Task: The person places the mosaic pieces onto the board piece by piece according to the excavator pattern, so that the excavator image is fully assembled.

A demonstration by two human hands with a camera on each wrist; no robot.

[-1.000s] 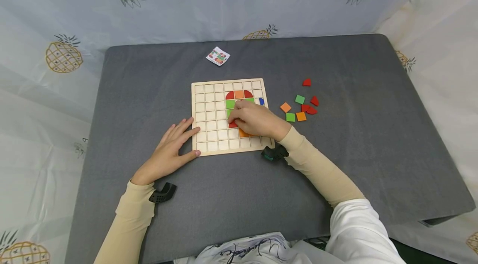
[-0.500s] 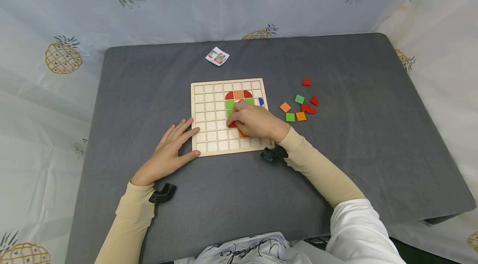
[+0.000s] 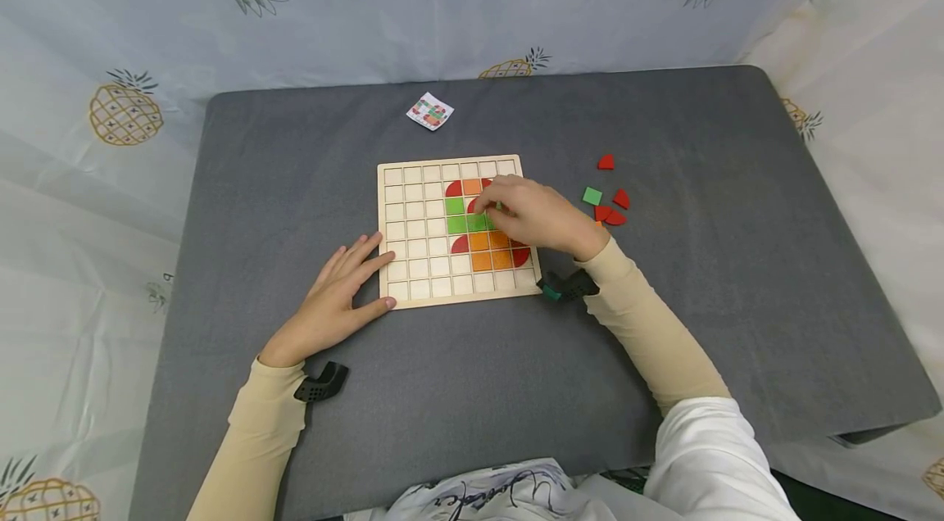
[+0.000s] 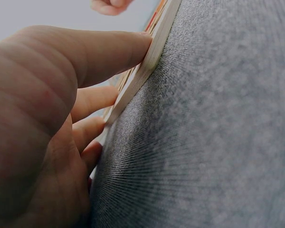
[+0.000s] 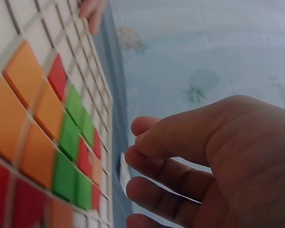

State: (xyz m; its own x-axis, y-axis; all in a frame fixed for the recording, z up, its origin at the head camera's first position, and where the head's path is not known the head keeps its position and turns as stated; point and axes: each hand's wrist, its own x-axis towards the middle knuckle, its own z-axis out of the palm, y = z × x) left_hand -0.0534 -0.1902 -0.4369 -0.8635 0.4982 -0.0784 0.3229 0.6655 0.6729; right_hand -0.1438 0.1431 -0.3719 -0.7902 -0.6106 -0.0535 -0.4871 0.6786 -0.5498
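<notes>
A wooden grid board (image 3: 416, 267) lies on the table, with coloured tiles in its right-hand cells. Orange square tiles (image 3: 481, 260) and green square tiles (image 3: 456, 224) sit among red curved-edged tiles (image 3: 460, 244). My left hand (image 3: 328, 308) rests at the board's left edge with fingers spread; in the left wrist view its thumb (image 4: 118, 50) touches the wooden side. Over the upper right of the board hovers my right hand (image 3: 538, 214), hiding several cells. Its fingers are loosely bent, thumb near the index fingertip, and the right wrist view shows no tile between them.
Right of the board lie loose tiles: a green square (image 3: 592, 196), a red piece (image 3: 606, 162) and several more red ones (image 3: 622, 199). The right hand partly covers others. A small patterned card (image 3: 430, 111) lies beyond the board. Pineapple-print curtains (image 3: 413, 5) hang behind the grey table (image 3: 701, 177).
My right hand has lifted from the red tile at the lower middle of the pattern and moved up and right, uncovering orange and green tiles. My left hand has stayed put.
</notes>
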